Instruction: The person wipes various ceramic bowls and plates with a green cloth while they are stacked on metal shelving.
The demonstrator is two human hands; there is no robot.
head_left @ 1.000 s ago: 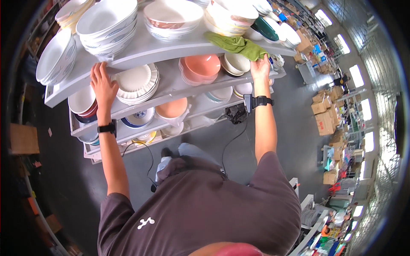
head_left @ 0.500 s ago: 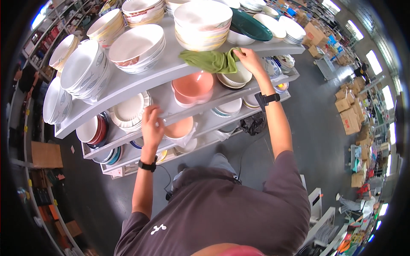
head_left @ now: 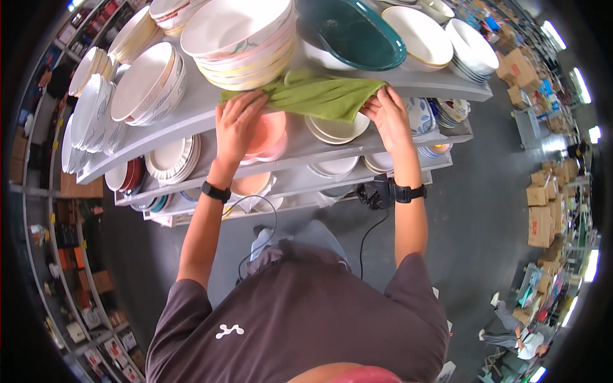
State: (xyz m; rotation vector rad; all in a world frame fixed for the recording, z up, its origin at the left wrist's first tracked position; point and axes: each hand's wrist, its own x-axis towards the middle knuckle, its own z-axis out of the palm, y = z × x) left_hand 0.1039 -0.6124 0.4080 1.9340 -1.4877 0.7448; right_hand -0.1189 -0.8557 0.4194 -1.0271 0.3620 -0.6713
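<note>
A green cloth is stretched between my hands along the front edge of the top shelf. My left hand lies on the cloth's left end with its fingers bent over it. My right hand pinches the cloth's right corner between thumb and fingers. Just behind the cloth rises a stack of white bowls with yellow and pink rims. A dark green oval dish sits to the right of that stack. Below my left hand, on the second shelf, are pink bowls.
More bowl stacks line the top shelf at the left, and white bowls stand at the right. Lower shelves hold plates and cream bowls. A dark cable hangs near my legs. Cardboard boxes and another person are at the right.
My left hand has risen from beside the second shelf onto the cloth. The cloth, bunched in my right hand before, is now spread out. My view has shifted closer to the shelf.
</note>
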